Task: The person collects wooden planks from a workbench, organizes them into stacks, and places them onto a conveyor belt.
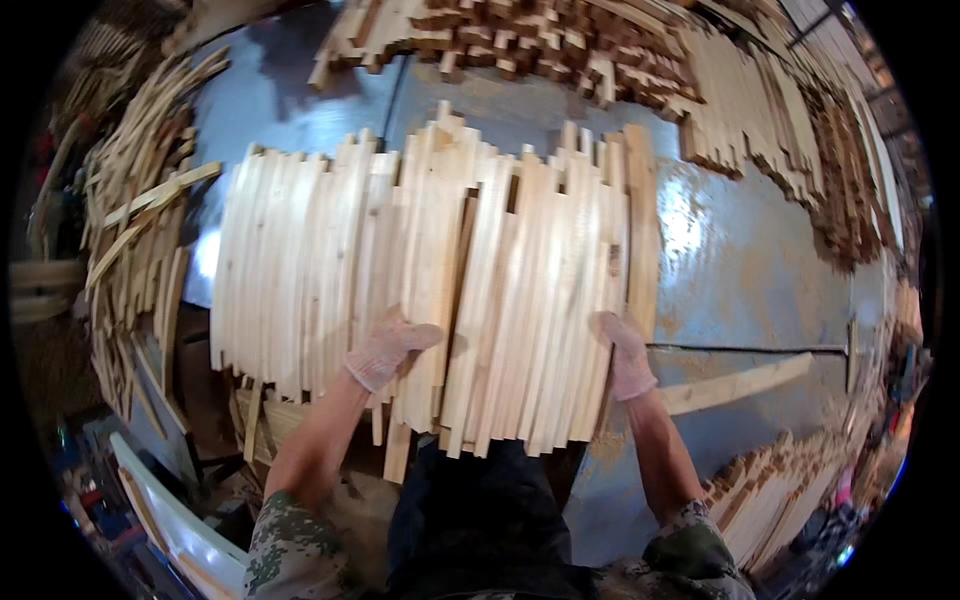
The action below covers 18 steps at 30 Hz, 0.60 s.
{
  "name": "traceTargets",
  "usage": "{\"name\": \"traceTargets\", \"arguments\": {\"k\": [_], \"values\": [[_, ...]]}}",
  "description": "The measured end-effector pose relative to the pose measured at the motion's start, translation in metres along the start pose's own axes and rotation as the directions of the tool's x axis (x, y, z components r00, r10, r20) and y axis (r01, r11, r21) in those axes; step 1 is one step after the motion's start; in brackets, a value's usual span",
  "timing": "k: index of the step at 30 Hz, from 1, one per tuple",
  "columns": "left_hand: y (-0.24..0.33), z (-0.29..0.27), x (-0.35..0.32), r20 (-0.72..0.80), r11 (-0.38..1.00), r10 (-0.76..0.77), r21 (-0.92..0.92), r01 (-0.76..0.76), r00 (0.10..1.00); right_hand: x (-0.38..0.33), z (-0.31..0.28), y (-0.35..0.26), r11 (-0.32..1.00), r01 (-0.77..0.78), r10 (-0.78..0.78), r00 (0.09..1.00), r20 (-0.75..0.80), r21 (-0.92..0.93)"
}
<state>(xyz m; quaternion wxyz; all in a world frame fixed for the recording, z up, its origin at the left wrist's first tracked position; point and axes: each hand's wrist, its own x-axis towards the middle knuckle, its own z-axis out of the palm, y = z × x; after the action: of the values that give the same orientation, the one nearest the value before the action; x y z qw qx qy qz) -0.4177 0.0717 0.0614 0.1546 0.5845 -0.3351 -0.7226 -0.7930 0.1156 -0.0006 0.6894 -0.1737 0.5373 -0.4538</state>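
Observation:
A wide row of pale wooden strips lies side by side in front of me, with uneven ends. My left hand, in a pale knitted glove, is closed on the strips near the middle of the row. Its thumb lies across their top, and its other fingers are largely hidden. My right hand, gloved too, grips the right edge of the same strips, thumb on top and fingers mostly out of sight. More pale strips continue the row to the left. One longer board lies along the right side.
The metal tabletop carries sawdust. Stacked wood with dark ends spans the far side; another strip pile lies far right. Loose sticks are heaped at left. A single slat and a stack lie near right.

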Motion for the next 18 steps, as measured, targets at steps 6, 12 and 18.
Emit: {"name": "traceTargets", "arguments": {"k": [6,12,18], "values": [[-0.020,-0.022,-0.047,-0.083,0.771,0.620,0.249,-0.586,0.780,-0.017,0.036,-0.017,0.996,0.005,-0.010,0.998,0.056,0.089],[-0.002,-0.034,-0.190,-0.342,0.878,0.354,-0.199,-0.435,0.870,-0.025,0.086,-0.014,0.958,0.239,-0.172,0.922,0.345,-0.160],[-0.063,-0.046,-0.323,-0.538,0.861,0.428,-0.002,-0.509,0.726,-0.093,0.206,-0.019,0.954,0.193,-0.022,0.808,0.589,-0.228]]}}
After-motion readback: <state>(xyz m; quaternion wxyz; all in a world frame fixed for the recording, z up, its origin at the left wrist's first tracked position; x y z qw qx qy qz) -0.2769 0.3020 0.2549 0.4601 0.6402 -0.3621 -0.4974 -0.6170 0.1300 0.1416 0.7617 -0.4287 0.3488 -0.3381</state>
